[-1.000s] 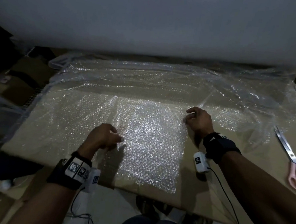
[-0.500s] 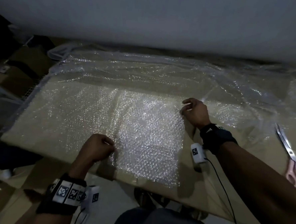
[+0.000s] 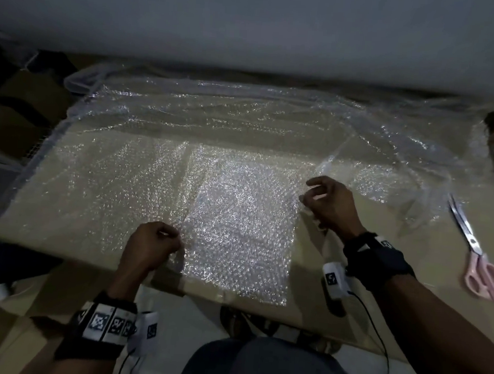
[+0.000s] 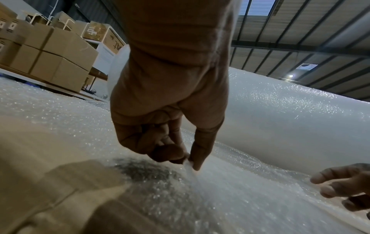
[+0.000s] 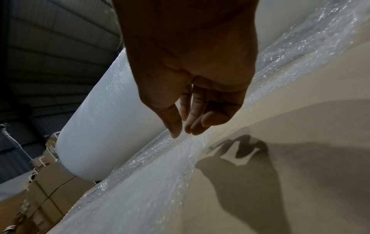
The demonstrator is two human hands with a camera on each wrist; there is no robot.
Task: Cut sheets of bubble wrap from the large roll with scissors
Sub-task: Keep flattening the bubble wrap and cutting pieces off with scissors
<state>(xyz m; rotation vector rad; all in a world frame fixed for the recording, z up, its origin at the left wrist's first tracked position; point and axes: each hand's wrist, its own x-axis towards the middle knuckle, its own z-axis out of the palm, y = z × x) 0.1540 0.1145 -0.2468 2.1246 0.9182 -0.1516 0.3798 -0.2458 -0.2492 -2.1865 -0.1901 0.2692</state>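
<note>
The big white bubble wrap roll (image 3: pixel 249 28) lies across the far side, also seen in the wrist views (image 4: pixel 290 110) (image 5: pixel 104 134). Wrap unrolled from it covers the brown cardboard table (image 3: pixel 309 280). A smaller, brighter sheet (image 3: pixel 238 215) lies on top in the middle. My left hand (image 3: pixel 175 236) pinches the sheet's left edge between thumb and forefinger (image 4: pixel 188 160). My right hand (image 3: pixel 309 193) hovers just over the sheet's right edge, fingers loose and holding nothing (image 5: pixel 181 129). Scissors with pink handles (image 3: pixel 473 249) lie on the table to the right, untouched.
Stacked cardboard boxes (image 4: pixel 50 52) stand left of the table. Crumpled loose wrap (image 3: pixel 414 168) lies at the far right, just beyond the scissors. The table's near edge runs just below my left hand, with my knee (image 3: pixel 258 361) under it.
My left hand has drawn back toward the near edge, still pinching the sheet's left edge. My right hand has shifted little, and its fingers have loosened off the right edge.
</note>
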